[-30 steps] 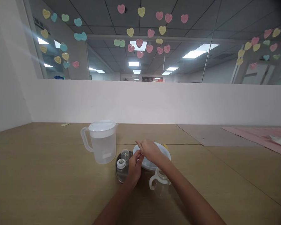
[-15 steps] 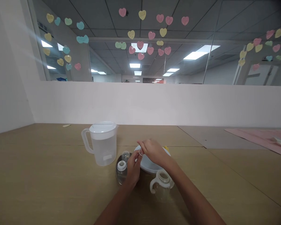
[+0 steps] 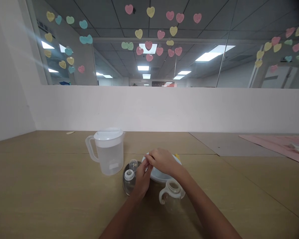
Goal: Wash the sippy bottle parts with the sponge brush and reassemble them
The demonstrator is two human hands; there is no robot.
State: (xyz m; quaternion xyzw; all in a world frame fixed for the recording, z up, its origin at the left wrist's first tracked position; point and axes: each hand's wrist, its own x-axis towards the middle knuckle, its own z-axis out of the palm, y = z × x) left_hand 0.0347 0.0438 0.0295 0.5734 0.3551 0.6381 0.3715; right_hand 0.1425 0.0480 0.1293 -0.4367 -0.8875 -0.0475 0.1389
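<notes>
My left hand (image 3: 143, 176) and my right hand (image 3: 161, 161) meet fingertip to fingertip over the near left rim of a white basin (image 3: 161, 177). My left fingers are pinched on a small white ring, which showed half a second ago and is now covered. Curled over those fingertips, my right fingers are closed too; what they grip is hidden. Under my right forearm stands a clear baby bottle (image 3: 173, 199) without a top, a white two-handled holder (image 3: 163, 192) around its neck. Left of my left hand, a capped baby bottle (image 3: 129, 179) rests in a dark oval tray (image 3: 124, 187).
A clear dome cap (image 3: 133, 164) is also in the tray. Farther left stands a lidded translucent pitcher (image 3: 111, 154) of clear liquid. Something yellow (image 3: 176, 156) shows behind the basin. A pink cloth (image 3: 271, 142) lies far right, and a white wall (image 3: 149, 109) backs the table.
My right fingers have closed down over my left fingertips, covering the white ring that was visible. The view has shifted slightly; the bottles, tray and pitcher stay in place.
</notes>
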